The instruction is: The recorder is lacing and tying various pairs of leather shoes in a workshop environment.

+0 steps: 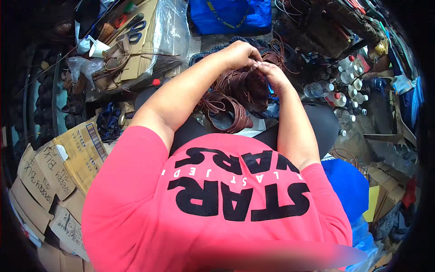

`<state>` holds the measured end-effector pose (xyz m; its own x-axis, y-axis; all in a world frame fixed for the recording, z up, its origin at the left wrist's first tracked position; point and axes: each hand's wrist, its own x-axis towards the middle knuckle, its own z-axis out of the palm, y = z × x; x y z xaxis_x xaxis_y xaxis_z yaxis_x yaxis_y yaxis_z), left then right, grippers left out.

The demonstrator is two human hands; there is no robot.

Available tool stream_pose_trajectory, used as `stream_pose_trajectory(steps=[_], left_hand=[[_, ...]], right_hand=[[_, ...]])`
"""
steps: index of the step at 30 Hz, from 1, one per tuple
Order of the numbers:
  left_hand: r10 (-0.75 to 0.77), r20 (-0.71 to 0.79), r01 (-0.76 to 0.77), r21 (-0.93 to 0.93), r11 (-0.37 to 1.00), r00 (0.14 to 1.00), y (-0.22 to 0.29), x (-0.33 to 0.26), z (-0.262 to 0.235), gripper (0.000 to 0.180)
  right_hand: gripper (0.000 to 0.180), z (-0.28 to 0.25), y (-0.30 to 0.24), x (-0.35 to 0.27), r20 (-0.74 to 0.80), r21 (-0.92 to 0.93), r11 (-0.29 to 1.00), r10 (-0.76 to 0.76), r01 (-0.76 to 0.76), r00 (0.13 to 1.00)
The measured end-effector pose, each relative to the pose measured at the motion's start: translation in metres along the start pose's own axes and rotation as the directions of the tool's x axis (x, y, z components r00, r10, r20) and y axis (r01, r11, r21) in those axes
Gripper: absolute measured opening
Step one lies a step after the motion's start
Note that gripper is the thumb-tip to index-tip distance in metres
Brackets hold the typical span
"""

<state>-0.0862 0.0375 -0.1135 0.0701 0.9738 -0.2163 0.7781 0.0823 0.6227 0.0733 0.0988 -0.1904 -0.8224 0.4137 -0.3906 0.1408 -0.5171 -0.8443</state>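
The left hand and right hand meet fingertip to fingertip, both pinching the top of a bundle of brown leather strips on the lap. The strips look light, limp and springy, best gripped where the 2 hands pinch the gathered loops. Coiled, the bundle has no clear long axis. Scissors lie on cardboard at the left; small bottles stand at the right.

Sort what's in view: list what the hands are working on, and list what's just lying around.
In hand:
left hand and right hand, both on the bundle of brown strips
coiled brown strips on the lap

Lying about:
scissors
plastic bottles
cardboard boxes
blue bag
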Motion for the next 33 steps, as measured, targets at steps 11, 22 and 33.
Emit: stream_pose_trajectory(steps=[11,22,33], left_hand=[[-0.027,-0.336,0.059,0.085,0.995,0.941,-0.012,-0.021,0.019,0.008],[-0.17,-0.322,0.124,-0.158,0.98,0.931,-0.012,-0.016,0.022,0.012],[0.256,-0.262,-0.072,0.554,0.829,0.931,0.001,-0.022,0.026,0.024]], right_hand=[[0.031,-0.003,-0.003,0.001,-0.087,0.284,0.958,0.071,-0.043,0.994],[0.026,0.003,0.004,0.001,-0.109,0.14,0.99,0.011,0.005,0.994],[0.019,0.01,0.013,0.009,-0.195,-0.251,0.955,-0.209,0.158,0.958]])
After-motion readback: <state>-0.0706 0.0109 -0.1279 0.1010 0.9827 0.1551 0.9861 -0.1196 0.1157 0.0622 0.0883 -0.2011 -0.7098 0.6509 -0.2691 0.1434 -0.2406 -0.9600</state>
